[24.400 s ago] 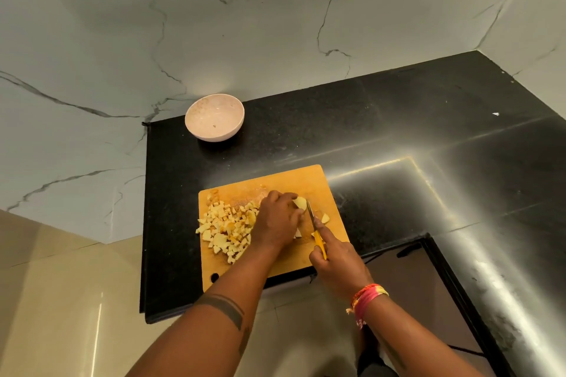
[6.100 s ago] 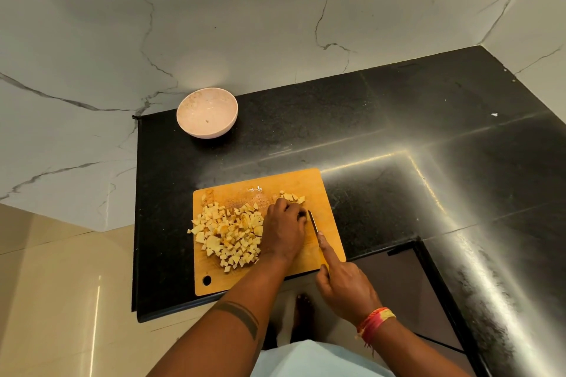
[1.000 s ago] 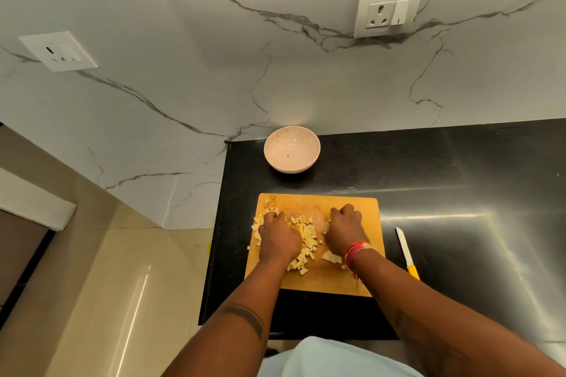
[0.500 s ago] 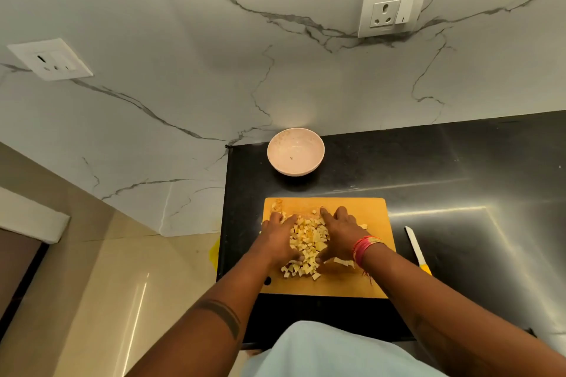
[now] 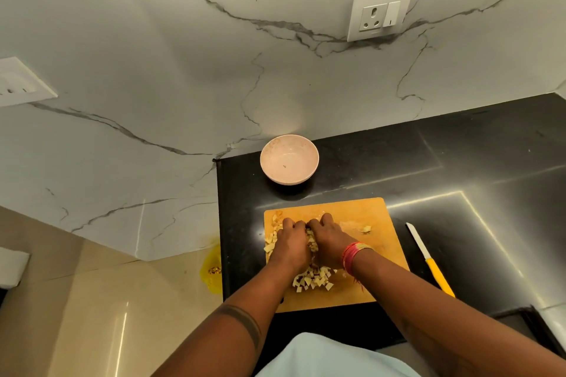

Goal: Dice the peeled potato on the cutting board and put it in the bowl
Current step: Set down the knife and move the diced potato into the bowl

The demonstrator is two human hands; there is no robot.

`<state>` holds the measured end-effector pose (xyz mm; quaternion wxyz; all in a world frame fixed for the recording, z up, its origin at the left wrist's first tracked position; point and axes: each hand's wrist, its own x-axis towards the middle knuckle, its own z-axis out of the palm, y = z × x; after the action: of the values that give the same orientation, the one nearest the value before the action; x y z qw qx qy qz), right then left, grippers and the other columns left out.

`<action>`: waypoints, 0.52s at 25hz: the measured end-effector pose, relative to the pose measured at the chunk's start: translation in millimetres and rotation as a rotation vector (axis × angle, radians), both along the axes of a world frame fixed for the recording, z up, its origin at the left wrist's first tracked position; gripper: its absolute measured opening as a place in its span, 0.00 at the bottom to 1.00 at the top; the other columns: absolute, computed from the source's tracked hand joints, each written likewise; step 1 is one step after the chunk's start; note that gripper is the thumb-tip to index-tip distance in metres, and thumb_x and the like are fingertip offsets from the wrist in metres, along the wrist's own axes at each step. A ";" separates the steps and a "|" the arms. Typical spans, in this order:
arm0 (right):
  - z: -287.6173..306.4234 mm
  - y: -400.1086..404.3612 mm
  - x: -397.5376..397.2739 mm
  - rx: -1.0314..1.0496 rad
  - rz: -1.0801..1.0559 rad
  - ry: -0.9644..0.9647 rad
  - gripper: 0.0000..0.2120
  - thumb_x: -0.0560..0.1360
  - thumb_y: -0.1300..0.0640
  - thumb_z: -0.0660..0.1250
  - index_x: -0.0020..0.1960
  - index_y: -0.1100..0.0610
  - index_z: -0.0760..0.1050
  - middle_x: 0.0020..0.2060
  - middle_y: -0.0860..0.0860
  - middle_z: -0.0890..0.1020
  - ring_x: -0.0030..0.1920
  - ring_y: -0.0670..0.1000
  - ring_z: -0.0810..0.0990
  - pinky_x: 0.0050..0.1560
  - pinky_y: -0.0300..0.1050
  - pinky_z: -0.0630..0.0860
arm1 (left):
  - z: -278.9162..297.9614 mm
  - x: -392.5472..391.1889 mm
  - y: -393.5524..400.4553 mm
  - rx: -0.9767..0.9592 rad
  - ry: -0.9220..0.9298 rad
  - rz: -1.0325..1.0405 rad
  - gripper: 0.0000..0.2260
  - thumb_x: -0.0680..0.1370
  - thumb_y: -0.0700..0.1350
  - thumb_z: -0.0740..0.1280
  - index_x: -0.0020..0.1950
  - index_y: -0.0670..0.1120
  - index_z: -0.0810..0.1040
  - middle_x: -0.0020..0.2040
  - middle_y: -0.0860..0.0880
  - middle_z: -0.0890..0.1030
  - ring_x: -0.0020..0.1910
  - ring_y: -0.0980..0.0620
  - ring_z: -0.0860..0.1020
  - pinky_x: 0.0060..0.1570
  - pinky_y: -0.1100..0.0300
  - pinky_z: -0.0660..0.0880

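- Black counter (image 5: 459, 180) is seen below a marbled wall; the cutting board (image 5: 379, 254) lies at its near left.
- Bowl (image 5: 289, 159) stands just beyond the board, apart from it.
- Left hand (image 5: 291, 243) and right hand (image 5: 329, 242) are cupped together on the board, fingers curled round gathered potato dice (image 5: 311, 242).
- Loose dice (image 5: 312, 280) lie nearer, under the wrists.
- Knife (image 5: 428, 258) lies right of the board, untouched.

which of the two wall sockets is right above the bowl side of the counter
The white socket with the switch, high on the marbled wall right of centre. The other socket sits far left, cut off by the picture's edge, away from the bowl.
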<state>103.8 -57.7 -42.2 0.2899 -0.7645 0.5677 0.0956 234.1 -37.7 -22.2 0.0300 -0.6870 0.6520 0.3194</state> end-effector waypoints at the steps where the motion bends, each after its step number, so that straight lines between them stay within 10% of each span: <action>1: 0.1 1.7 3.8 -0.001 -0.023 -0.023 0.40 0.70 0.56 0.78 0.75 0.54 0.61 0.66 0.58 0.64 0.61 0.63 0.75 0.61 0.56 0.78 | 1.1 -2.5 -0.4 -0.003 0.001 0.010 0.30 0.76 0.42 0.73 0.76 0.47 0.64 0.72 0.45 0.63 0.68 0.43 0.69 0.68 0.50 0.72; 13: 2.1 4.6 -2.7 0.001 -0.002 -0.061 0.40 0.70 0.56 0.79 0.76 0.55 0.63 0.67 0.57 0.66 0.61 0.62 0.77 0.64 0.55 0.76 | 5.6 -6.1 4.8 0.063 -0.031 -0.041 0.37 0.73 0.45 0.77 0.78 0.48 0.61 0.72 0.46 0.61 0.71 0.43 0.64 0.70 0.48 0.69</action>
<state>101.1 -53.1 -40.1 0.3078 -0.7665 0.5591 0.0723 228.0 -32.9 -16.5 0.0682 -0.6769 0.6552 0.3284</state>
